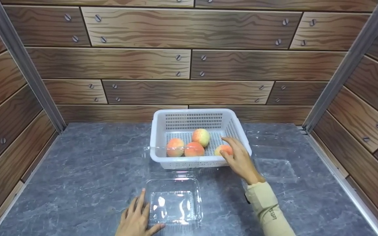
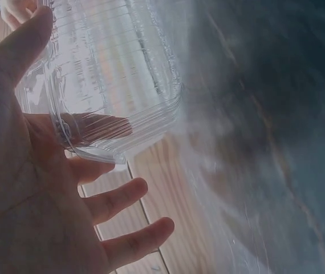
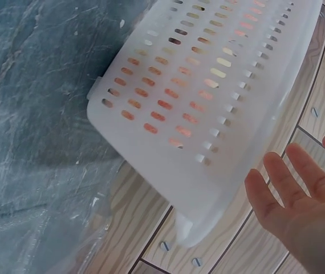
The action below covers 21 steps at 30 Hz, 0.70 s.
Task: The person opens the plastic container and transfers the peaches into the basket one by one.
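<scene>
A white perforated plastic basket (image 1: 157, 137) holds several round red-and-yellow fruits, among them one (image 1: 201, 137) at the back and one (image 1: 224, 149) at the right. Over the basket's right front corner reaches my right hand (image 1: 240, 160), fingers spread and slightly bent, close above the right-hand fruit, which it partly covers. The right wrist view shows this hand (image 3: 305, 200) beside the basket wall, fingers apart. In front of the basket lies a clear plastic clamshell box (image 1: 176, 206), its lid raised. My left hand (image 1: 136, 216) rests along the box's left side, fingers extended.
Another clear plastic container (image 1: 277, 168) lies to the right of the basket, hard to make out. A grey marbled tabletop (image 1: 87, 170) lies beneath everything. Wood-patterned walls (image 1: 189, 65) with metal corner posts (image 1: 343, 65) surround it at the back and sides.
</scene>
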{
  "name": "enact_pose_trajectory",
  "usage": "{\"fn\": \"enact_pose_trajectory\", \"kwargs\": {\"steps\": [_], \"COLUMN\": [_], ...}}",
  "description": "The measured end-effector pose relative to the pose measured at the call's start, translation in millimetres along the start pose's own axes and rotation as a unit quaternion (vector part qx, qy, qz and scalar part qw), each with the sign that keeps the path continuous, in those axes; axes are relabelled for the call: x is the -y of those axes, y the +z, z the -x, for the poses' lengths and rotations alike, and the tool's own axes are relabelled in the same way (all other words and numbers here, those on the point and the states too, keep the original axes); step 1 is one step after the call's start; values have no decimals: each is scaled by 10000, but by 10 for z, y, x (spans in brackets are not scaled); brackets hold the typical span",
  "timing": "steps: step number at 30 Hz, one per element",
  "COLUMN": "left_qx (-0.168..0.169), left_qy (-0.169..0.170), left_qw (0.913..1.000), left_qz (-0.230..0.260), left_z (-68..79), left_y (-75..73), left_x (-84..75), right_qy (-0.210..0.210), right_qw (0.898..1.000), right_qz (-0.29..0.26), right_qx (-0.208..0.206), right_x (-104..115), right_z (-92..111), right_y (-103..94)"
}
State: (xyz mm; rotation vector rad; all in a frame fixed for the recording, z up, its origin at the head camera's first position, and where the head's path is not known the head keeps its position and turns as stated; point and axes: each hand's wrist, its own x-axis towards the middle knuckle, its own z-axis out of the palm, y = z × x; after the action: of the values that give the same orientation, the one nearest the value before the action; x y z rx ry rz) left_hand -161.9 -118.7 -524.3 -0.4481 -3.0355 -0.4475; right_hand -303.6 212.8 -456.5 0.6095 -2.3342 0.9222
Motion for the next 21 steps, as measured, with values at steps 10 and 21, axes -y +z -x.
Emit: {"fn": "enact_pose_trajectory", "kwargs": {"steps": [10, 21], "left_qx": [119, 746], "left_qy": [-101, -732], "left_qw": [9998, 9945], "left_qz": [99, -98], "left_z": [72, 129], "left_y": [-29, -125], "left_x": [99, 225], "right_qy": [67, -18], "right_qw": [9999, 9997], "right_qz": [73, 192], "right_qx": [-60, -116], "right_x": [-25, -83], "right_z": [83, 155], "right_y": [-53, -55]}}
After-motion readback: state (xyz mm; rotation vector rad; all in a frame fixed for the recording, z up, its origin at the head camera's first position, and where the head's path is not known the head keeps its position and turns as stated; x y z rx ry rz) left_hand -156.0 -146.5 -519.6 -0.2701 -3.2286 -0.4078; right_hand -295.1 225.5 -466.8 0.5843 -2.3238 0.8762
